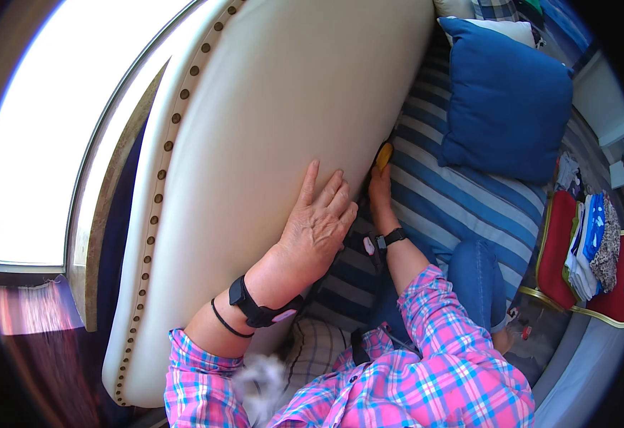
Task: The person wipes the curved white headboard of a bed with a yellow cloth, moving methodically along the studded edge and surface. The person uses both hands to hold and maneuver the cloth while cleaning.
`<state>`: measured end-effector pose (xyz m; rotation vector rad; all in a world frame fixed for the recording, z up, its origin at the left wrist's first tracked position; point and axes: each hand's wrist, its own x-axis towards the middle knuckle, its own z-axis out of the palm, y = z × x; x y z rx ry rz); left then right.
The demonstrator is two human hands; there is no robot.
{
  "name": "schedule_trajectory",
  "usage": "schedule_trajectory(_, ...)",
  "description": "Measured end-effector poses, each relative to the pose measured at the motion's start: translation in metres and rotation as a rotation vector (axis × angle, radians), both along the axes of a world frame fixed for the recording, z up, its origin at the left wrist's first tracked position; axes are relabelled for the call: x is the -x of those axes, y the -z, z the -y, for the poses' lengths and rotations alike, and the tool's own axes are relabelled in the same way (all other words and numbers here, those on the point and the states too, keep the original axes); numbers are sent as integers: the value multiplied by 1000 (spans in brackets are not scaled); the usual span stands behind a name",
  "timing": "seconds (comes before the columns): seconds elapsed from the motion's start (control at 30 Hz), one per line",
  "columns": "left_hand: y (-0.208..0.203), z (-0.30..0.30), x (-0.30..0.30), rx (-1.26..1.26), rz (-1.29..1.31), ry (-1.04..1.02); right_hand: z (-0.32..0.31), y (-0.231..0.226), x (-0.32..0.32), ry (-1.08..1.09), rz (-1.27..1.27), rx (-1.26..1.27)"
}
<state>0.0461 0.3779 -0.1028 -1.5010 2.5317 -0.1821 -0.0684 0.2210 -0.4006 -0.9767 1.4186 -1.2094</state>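
My left hand [319, 220] lies flat with its fingers stretched on the cream padded headboard [283, 107], which has a row of bronze studs along its left edge. To the right, my right hand [380, 191] reaches down at the line where the headboard meets the striped bed [469, 196]. Its fingers hold a small yellow rounded object [384, 155] with a dark edge, pressed near the headboard's lower side. Its exact kind does not show, and part of the grip is hidden.
A blue pillow [508, 100] rests on the bed at the upper right. Beyond the bed's right side, an open red case [558, 250] holds folded clothes [590, 246]. A checked cushion [315, 349] sits by my body. A bright window [48, 157] is at the left.
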Motion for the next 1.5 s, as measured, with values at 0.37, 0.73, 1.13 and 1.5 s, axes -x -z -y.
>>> schedule_trajectory(0.37,5,-1,1,36,80,-4,-184,31,-21,-342,-230,115)
schedule_trajectory(0.73,2,3,5,106,-30,-11,-63,-99,-13,10,-141,446)
schedule_trajectory(1.13,-17,7,5,155,-306,-72,-10,-138,-13,140,-234,548)
schedule_trajectory(1.5,-66,10,-10,201,-556,-240,-151,-149,-21,-297,-204,1000)
